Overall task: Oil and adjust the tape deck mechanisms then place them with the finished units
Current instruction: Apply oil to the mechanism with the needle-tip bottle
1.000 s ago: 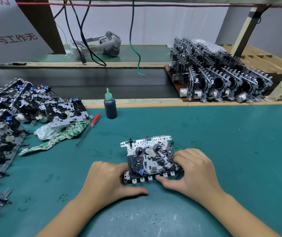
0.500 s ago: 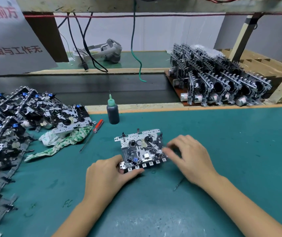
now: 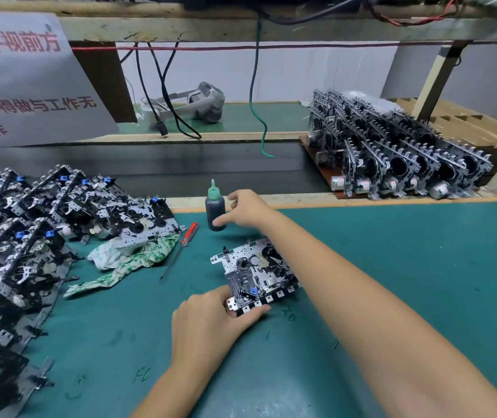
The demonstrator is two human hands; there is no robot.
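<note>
A tape deck mechanism [image 3: 256, 273] lies flat on the green mat [image 3: 407, 282] in front of me. My left hand [image 3: 208, 318] grips its near left corner, thumb on the front edge. My right hand [image 3: 244, 209] is stretched out over the mechanism, fingers spread around the dark oil bottle [image 3: 215, 208] with a green nozzle; thumb and fingers are close to the bottle but have not closed on it. The finished units [image 3: 398, 149] stand upright in rows on a brown board at the back right.
A heap of untreated mechanisms [image 3: 30, 236] fills the left side of the mat. A crumpled green-white rag [image 3: 129, 260] and a red-handled screwdriver [image 3: 185, 239] lie between the heap and the bottle. A headset [image 3: 196, 105] and hanging cables [image 3: 256, 95] are at the back.
My right hand left the mechanism and reached forward to the oil bottle. My left hand kept its hold on the mechanism's near corner. The view tilted upward.
</note>
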